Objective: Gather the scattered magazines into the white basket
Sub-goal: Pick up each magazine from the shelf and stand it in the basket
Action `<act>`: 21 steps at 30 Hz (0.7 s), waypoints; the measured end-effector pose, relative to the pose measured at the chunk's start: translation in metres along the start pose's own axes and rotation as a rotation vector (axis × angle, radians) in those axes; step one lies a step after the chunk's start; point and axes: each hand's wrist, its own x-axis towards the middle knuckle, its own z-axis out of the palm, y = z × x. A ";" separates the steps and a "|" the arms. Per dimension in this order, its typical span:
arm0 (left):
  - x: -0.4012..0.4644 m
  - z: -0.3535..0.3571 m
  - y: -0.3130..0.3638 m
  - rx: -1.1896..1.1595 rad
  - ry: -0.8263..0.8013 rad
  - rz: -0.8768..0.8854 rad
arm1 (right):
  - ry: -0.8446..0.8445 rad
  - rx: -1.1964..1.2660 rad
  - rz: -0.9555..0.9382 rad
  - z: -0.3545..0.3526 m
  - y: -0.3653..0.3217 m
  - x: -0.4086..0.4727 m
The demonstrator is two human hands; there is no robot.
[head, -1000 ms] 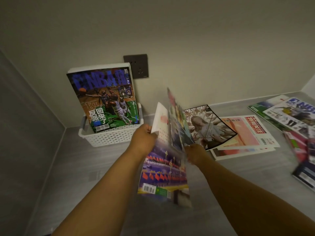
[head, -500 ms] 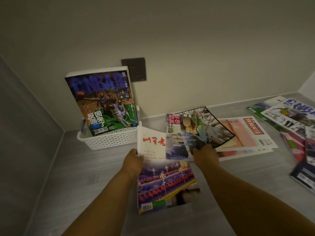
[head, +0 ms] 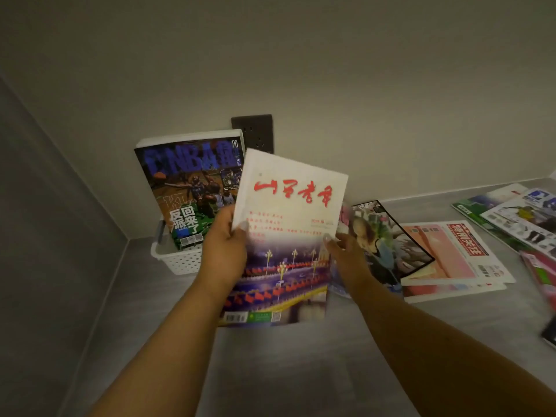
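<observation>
Moved: we have lifted the white magazine [head: 288, 236] off the counter [head: 285, 371], now upright before us.
Hands: left hand [head: 224, 251] pinches its left edge; right hand [head: 346, 251] pinches the right.
Basket: white basket [head: 177, 260], far left, just beyond, holds a basketball magazine [head: 186, 188].
Handling: we judge it light, floppy, glossy; gripping both side edges stops sagging.

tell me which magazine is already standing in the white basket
The NBA magazine, upright in the white basket against the wall; the others lie flat or are in hand.
</observation>
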 end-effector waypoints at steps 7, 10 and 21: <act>0.055 -0.066 0.024 -0.089 0.137 0.123 | -0.113 -0.155 -0.241 0.051 -0.078 0.026; 0.082 -0.094 0.028 -0.049 0.238 0.170 | -0.081 -0.278 -0.338 0.074 -0.109 0.042; 0.145 -0.142 -0.049 0.100 0.333 0.030 | -0.169 -0.449 -0.262 0.153 -0.097 0.096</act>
